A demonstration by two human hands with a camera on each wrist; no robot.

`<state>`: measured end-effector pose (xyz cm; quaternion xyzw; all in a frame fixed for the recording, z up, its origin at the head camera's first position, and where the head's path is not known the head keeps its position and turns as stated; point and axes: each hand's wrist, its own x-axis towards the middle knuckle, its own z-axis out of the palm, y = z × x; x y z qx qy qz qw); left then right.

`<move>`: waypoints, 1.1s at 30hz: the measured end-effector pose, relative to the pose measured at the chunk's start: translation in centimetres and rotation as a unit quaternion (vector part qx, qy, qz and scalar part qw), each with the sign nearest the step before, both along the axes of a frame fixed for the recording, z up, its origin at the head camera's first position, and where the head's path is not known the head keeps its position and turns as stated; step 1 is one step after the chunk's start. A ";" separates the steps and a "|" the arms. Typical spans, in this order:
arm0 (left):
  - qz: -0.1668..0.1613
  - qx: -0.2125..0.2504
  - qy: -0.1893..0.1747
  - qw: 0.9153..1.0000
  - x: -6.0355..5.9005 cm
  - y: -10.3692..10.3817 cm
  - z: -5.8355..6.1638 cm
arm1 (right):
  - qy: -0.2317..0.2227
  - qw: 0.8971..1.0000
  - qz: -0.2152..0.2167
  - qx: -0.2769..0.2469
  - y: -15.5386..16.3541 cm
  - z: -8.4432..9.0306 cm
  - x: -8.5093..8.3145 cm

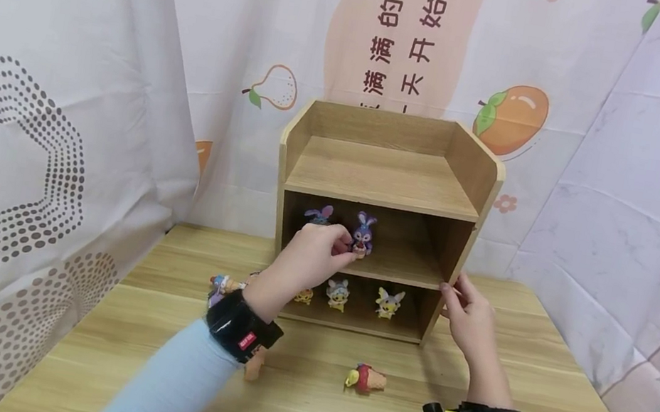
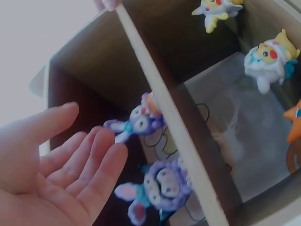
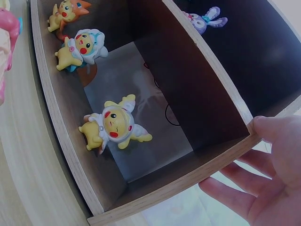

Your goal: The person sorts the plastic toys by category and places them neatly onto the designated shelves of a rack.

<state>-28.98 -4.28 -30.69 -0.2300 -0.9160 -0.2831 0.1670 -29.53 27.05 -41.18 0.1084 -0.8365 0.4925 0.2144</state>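
Fruit-printed cloth (image 1: 287,26) hangs behind the wood-grain surface (image 1: 541,384). Five figures already stand in the wooden cabinet (image 1: 380,174) at frame centre: two purple rabbits (image 1: 362,235) in the middle compartment, three yellow figures (image 1: 337,295) below. Outside lie a red toy (image 1: 367,380), lower centre, and pieces (image 1: 225,284) at left. The left hand (image 1: 321,249), loosely open, grips nothing beside the rabbits; the right hand (image 1: 470,320) pinches the cabinet's right edge.

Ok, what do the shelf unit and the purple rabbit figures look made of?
Shelf unit: wood or wood-effect board, matte to satin, going by its tan grain. Purple rabbit figures: probably moulded plastic or vinyl, painted, judging by smooth rounded surfaces and color patches.
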 end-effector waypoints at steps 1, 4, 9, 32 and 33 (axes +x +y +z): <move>-0.006 -0.001 -0.008 1.000 0.3 -0.4 0.1 | -0.001 1.000 -0.001 0.000 0.0 0.0 0.0; -0.022 -0.002 -0.021 1.000 1.0 -1.6 0.2 | -0.002 1.000 -0.001 0.000 0.0 0.0 0.0; -0.042 0.012 -0.038 0.998 1.9 -3.7 0.3 | 0.003 1.000 0.000 0.000 -0.1 0.1 0.0; 0.035 0.049 -0.049 0.997 3.6 -12.7 -0.2 | 0.004 1.000 -0.002 0.004 0.0 0.2 0.0; 0.039 0.052 -0.047 0.997 3.6 -13.1 -0.4 | 0.005 1.000 -0.001 0.005 0.0 0.2 0.1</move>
